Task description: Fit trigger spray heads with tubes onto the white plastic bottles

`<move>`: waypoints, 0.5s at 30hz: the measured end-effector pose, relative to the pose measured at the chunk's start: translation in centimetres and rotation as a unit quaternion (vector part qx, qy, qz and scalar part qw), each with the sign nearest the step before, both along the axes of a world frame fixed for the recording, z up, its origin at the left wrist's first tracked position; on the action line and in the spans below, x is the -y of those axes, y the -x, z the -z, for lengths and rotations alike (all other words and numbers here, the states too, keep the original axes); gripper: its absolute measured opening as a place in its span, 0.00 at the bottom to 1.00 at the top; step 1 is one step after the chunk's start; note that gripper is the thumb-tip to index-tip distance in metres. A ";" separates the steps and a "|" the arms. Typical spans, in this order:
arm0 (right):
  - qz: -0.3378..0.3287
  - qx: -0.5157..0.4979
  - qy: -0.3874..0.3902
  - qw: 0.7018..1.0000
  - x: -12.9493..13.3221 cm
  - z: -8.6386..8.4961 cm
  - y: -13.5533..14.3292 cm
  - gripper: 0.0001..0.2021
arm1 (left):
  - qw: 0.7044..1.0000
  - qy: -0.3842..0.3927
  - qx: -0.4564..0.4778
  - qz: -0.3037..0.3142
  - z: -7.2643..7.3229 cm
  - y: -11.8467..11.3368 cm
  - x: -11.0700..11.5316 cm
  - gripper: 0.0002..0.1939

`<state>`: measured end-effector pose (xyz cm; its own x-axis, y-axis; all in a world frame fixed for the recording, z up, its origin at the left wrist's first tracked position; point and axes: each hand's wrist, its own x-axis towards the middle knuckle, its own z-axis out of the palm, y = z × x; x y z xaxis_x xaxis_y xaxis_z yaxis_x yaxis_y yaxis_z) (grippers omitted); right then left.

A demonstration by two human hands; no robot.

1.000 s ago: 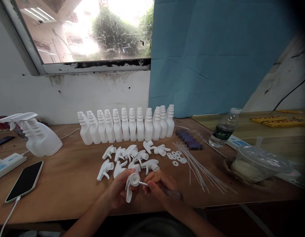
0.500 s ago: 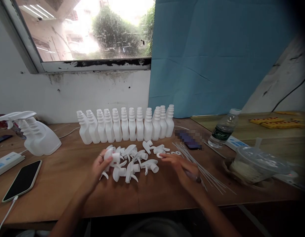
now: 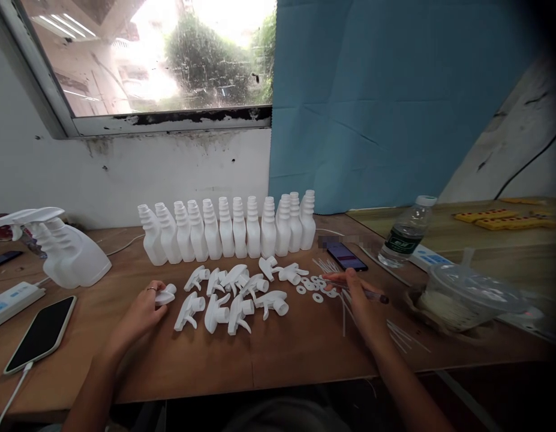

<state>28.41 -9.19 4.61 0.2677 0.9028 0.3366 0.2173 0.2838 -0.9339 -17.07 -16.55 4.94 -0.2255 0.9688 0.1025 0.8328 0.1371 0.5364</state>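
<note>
Tabletop [image 3: 206, 367]: brown, one surface, with the bottle row [image 3: 225, 237] standing on its far side.
Bottle row: twelve white open-necked bottles, upright, well beyond both my hands.
Headed spray bottles [image 3: 77, 258]: left of the bottle row, farther off than my left hand; they overlap, so I can't count them surely.
Lidded cup [image 3: 457, 303]: one, right of the bottle row and nearer me.
Water bottle [image 3: 406, 234]: one, right of the bottle row.
My left hand [image 3: 145, 307]: in front of the bottle row's left end, thumb and fingers grasping one trigger head [image 3: 165, 294], which pokes out at my fingertips; whether it touches the wood, I can't tell.
My right hand [image 3: 359, 295]: in front and to the right of the bottle row, gripping one slim tool [image 3: 376, 296].
Thin tubes [image 3: 344, 318]: a loose bundle passing beneath my right hand, right of the bottle row and nearer me; partly covered, uncountable.
Loose trigger heads [image 3: 240, 315]: ten, scattered between my hands, in front of the bottle row.
White washers [image 3: 318, 297]: just left of my right hand, in front of the bottle row's right end; roughly ten, some overlapping.
</note>
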 end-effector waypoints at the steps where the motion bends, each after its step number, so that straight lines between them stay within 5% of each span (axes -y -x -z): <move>1: 0.003 0.006 0.001 1.000 0.0 0.0 -0.1 0.26 | 1.000 0.002 0.017 0.018 -0.1 -0.2 0.1 0.23; 5: 0.001 0.012 -0.008 1.000 0.1 -0.1 -0.1 0.27 | 0.985 0.026 0.117 0.124 -0.9 -0.8 0.8 0.31; 8: -0.002 0.003 -0.011 1.000 0.2 -0.1 0.1 0.26 | 0.988 -0.023 0.089 0.122 -1.7 0.7 0.5 0.32; 11: 0.000 0.001 -0.009 1.000 0.3 -0.3 0.1 0.26 | 0.991 -0.131 0.025 0.000 -3.2 4.3 -0.6 0.29; 15: 0.010 0.011 -0.012 1.000 0.4 -0.4 0.1 0.27 | 0.923 -0.249 -0.051 -0.289 -5.2 9.9 -1.7 0.28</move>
<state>28.32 -9.62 5.06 0.2771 0.8891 0.3644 0.2436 0.3018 -0.9217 -27.01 -14.81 10.11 -0.6540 0.5169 0.5523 0.7479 0.3320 0.5749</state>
